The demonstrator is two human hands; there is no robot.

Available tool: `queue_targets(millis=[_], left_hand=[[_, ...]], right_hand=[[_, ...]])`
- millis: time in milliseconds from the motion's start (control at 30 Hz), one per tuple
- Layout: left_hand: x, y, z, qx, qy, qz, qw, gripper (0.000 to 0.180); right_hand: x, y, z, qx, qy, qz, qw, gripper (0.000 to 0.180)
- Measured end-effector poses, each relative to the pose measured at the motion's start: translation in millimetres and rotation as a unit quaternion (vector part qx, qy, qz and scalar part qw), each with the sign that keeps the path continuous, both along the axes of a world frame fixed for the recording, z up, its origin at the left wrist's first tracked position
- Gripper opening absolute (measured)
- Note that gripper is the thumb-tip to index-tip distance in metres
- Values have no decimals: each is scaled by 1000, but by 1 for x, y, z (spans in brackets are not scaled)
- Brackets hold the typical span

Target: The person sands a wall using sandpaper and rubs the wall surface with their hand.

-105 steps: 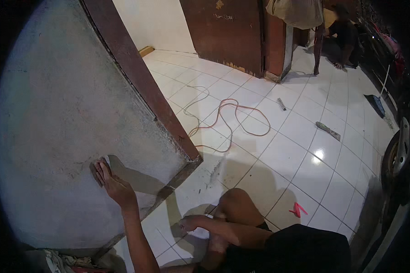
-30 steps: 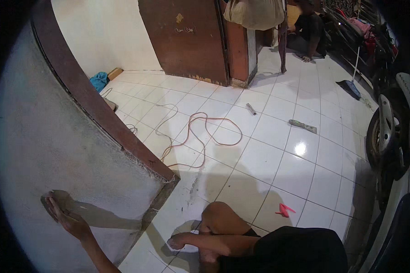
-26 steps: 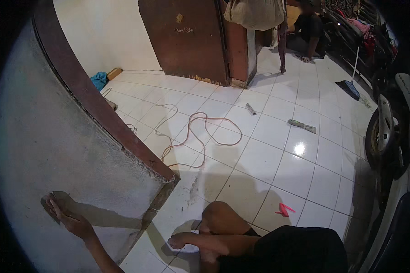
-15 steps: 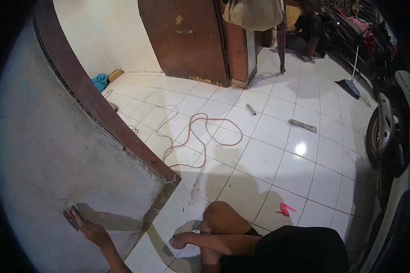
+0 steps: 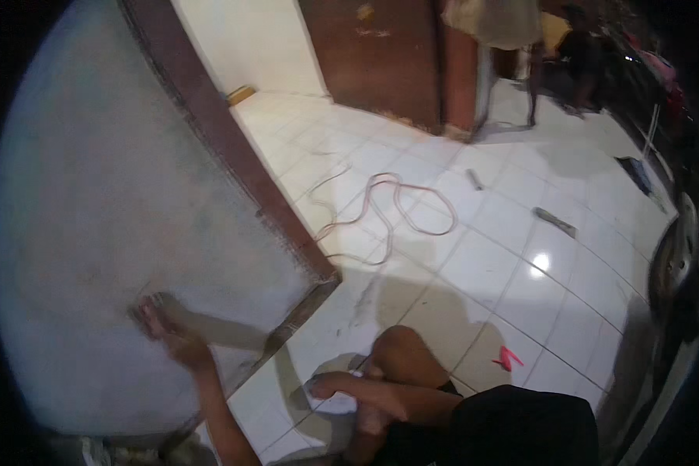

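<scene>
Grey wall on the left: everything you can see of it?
The grey wall stands upright, its surface matte and mottled, plaster-like, with faint darker patches. A brown frame borders its right side, where the edge looks rough and pale. A dark strip runs along its base by the white tiled floor. The left hand is apparently against its lower part, casting a shadow rightward; motion blur hides whether anything lies under the hand.

We are wearing black clothing [image 5: 520,427], leaving our left hand [image 5: 174,332], right hand [image 5: 331,385], forearms [image 5: 224,412] and knee [image 5: 402,349] bare.
</scene>
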State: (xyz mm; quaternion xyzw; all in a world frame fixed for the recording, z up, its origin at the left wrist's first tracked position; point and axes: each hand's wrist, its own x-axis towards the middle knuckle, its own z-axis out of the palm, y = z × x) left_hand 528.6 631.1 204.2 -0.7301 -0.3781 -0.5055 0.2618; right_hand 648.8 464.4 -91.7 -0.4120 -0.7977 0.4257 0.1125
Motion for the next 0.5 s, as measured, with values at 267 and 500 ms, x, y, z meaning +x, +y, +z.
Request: queue_targets(millis=[267,500], left_hand=[[-5,-96,-124,-394,-41,-62,916,48],[-5,-137,-174,-582,-515,-215,592,36]], right_hand=[[3,20,26,18,164,-144,976,35],[15,25,81,9,296,-318,901,54]])
